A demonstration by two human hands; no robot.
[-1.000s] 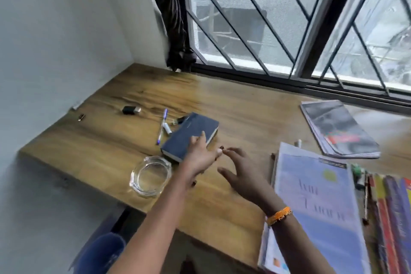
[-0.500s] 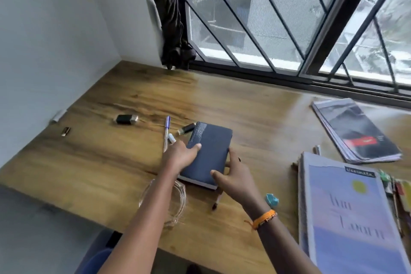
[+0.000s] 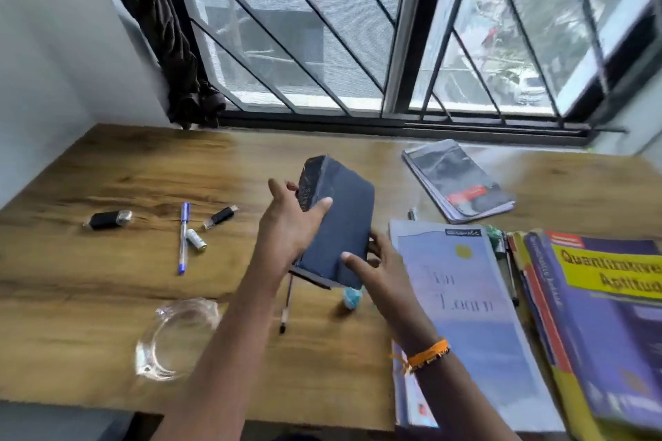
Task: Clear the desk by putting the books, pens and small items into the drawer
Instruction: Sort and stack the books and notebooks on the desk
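You have the dark blue notebook lifted off the tabletop, your left hand gripping its spine and your right hand clasping its lower edge; next, carry it to the drawer, which is out of view.

Wood desk, prob. matt notebook

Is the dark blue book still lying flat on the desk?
No, both hands hold the dark blue book tilted above the desk.

Dark blue notebook lifted off desk, tilted, gripped by both hands
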